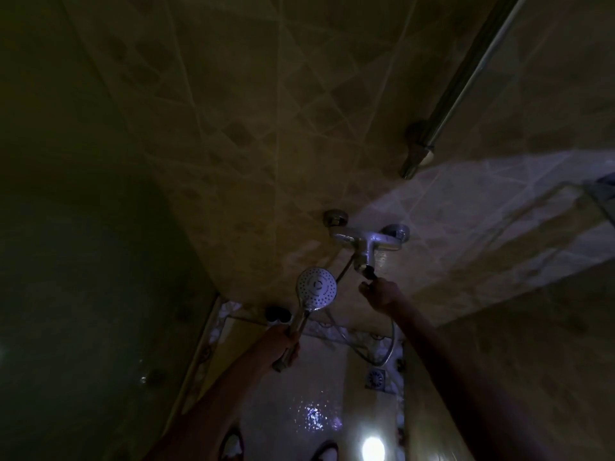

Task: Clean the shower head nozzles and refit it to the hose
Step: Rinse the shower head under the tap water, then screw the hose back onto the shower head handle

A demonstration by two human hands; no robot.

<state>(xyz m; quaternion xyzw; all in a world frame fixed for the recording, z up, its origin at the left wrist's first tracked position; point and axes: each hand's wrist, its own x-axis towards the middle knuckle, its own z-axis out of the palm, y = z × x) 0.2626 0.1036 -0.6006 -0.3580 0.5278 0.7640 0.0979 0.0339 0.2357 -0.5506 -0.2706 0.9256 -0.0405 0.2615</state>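
Observation:
The scene is very dark. A chrome shower head (316,289) with a round nozzle face points up toward me. My left hand (283,344) grips its handle near the lower end. My right hand (379,294) reaches up to the lever under the chrome wall mixer (366,239), fingers at the dark lever tip (368,273). A metal hose (387,356) loops down below the mixer; where it ends is hidden in the dark.
Tiled walls surround the shower. A chrome riser rail (466,81) runs up the right wall. The wet floor (316,417) has a square drain (376,379). A dark round object (276,313) sits at the floor's far edge. My feet (233,444) show at the bottom.

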